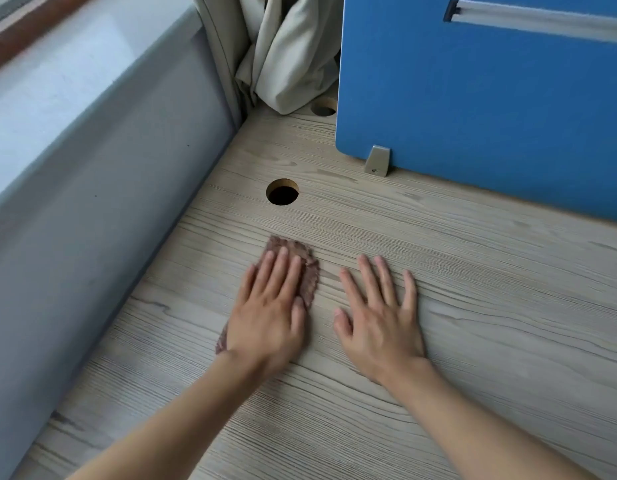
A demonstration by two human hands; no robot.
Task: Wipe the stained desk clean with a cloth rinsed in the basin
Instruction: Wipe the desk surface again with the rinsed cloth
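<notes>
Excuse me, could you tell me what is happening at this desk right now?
A person seems to be wiping the pale wood-grain desk with a brown textured cloth. The left hand presses flat on the cloth, just short of the round cable hole. The right hand lies flat on the bare desk beside it, holding nothing. A blue partition panel stands at the back.

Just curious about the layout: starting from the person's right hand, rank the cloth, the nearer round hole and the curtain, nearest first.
1. cloth, just left of the right hand, pressed under the left hand.
2. nearer round hole, farther ahead and to the left.
3. curtain, at the far corner of the desk.
</notes>
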